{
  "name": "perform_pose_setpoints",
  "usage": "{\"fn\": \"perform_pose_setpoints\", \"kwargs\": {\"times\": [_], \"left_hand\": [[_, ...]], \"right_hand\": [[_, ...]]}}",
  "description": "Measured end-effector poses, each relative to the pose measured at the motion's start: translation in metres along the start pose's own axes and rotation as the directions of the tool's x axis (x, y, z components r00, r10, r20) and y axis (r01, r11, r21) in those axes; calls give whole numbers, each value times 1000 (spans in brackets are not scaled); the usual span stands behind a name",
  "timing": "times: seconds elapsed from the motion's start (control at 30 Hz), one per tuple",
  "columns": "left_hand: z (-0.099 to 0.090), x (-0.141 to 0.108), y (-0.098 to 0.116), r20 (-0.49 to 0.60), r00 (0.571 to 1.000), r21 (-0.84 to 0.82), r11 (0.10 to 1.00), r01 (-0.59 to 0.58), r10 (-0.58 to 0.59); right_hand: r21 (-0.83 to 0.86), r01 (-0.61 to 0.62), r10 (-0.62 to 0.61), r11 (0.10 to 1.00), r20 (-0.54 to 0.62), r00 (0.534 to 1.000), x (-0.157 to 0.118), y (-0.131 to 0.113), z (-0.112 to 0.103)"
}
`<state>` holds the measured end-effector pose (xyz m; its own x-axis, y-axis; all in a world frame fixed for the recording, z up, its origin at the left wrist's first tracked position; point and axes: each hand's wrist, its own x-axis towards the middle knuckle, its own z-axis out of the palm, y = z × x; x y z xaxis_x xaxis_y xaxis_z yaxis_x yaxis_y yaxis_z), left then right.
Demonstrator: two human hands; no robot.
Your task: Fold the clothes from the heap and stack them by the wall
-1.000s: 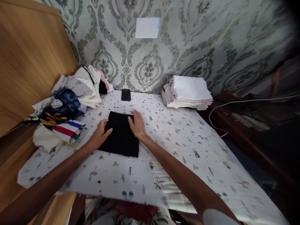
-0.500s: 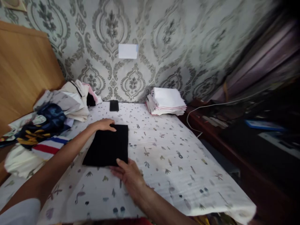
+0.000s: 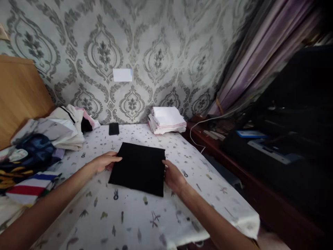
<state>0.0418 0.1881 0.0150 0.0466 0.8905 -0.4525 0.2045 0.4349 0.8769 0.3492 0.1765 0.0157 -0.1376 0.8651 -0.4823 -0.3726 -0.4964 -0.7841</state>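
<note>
A flat, square folded black cloth point(image 3: 140, 168) is held between my two hands over the patterned white sheet. My left hand point(image 3: 107, 161) grips its left edge, thumb on top and fingers underneath. My right hand point(image 3: 173, 176) is closed on the right edge, with the thumb on the upper face and the other fingers mostly hidden. The cloth looks raised off the sheet and slightly turned, but how high I cannot tell.
Loose clothes point(image 3: 39, 146) lie heaped at the left by a wooden board point(image 3: 20, 100). A stack of folded white cloths point(image 3: 169, 118) and a dark phone-like slab point(image 3: 113, 128) rest near the wall. A white cable point(image 3: 197, 126) runs along the dark furniture at right.
The black cloth has come up from the sheet and moved right, turning a little. My left hand has shifted from its top to its left edge, my right from the bottom corner to the right edge.
</note>
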Motion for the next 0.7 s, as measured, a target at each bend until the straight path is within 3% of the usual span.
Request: {"fn": "perform_pose_setpoints", "kwargs": {"times": [0.1, 0.2, 0.33, 0.43, 0.57, 0.7], "left_hand": [[26, 6, -8, -60, 997, -78, 995, 53, -58], [32, 7, -10, -88, 991, -118, 989, 90, -101], [33, -6, -6, 28, 993, -172, 978, 120, -117], [42, -10, 1, 144, 989, -285, 956, 66, -26], [64, 4, 32, 141, 979, -393, 916, -84, 150], [89, 35, 95, 74, 943, -367, 888, -277, 325]], "right_hand": [[-39, -71, 72, 997, 10, 997, 0, -2, -18], [-104, -25, 37, 994, 112, 993, -6, 8, -25], [-170, 35, -4, 985, 179, 984, -10, 18, -28], [-182, 103, -70, 978, 179, 981, -6, 11, -35], [-190, 260, -232, 947, 159, 960, 8, -24, -52], [-226, 451, -417, 863, 185, 890, 37, -90, -68]]}}
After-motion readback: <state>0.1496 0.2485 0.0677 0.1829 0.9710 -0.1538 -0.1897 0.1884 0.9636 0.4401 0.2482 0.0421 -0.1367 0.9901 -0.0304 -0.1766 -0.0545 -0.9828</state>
